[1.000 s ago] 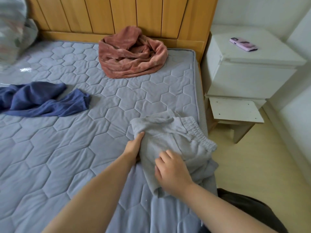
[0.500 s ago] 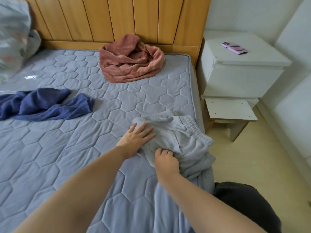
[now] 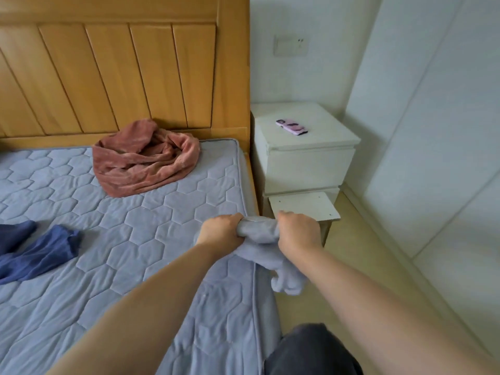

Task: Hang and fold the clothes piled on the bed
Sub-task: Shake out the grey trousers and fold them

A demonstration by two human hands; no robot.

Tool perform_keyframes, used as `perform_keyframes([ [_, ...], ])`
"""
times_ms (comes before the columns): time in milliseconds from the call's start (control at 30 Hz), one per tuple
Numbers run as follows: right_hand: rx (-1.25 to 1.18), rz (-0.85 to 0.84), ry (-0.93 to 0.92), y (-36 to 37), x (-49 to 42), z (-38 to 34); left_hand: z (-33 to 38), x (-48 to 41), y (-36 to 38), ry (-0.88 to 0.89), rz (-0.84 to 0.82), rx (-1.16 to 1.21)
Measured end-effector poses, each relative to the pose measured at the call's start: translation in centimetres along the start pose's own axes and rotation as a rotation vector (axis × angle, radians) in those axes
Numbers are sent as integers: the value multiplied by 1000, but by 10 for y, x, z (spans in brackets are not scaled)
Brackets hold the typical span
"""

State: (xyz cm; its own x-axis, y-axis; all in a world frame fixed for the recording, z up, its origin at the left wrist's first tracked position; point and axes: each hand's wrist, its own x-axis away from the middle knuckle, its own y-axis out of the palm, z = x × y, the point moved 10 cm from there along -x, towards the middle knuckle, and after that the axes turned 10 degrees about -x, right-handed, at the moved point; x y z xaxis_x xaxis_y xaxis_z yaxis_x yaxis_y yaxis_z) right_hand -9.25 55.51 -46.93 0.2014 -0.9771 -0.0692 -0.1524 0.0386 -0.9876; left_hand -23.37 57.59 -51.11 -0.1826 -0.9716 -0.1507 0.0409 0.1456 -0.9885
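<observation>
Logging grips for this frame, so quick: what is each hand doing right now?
Left hand: closed, gripping the grey garment.
Right hand: closed, gripping the same grey garment, beside the left.

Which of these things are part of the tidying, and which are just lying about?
Part of the job:
grey garment, gripped by left hand and right hand
pink garment
blue garment

Just lying about:
phone
nightstand
headboard
</observation>
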Motion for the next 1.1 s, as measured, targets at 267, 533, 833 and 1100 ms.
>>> perform_keyframes([
  [267, 200, -31, 230, -82, -2, 247, 246, -102, -59, 467, -184, -47],
  [533, 193, -144, 488, -233, 105, 433, 486, -128, -184, 731, -357, 87],
  [833, -470, -324, 629, -463, 251, 479, 675, -76, -425, 1084, -512, 71],
  [1100, -342, -131, 846, -623, 343, 508, 768, -27, -571, 1347, -460, 26],
])
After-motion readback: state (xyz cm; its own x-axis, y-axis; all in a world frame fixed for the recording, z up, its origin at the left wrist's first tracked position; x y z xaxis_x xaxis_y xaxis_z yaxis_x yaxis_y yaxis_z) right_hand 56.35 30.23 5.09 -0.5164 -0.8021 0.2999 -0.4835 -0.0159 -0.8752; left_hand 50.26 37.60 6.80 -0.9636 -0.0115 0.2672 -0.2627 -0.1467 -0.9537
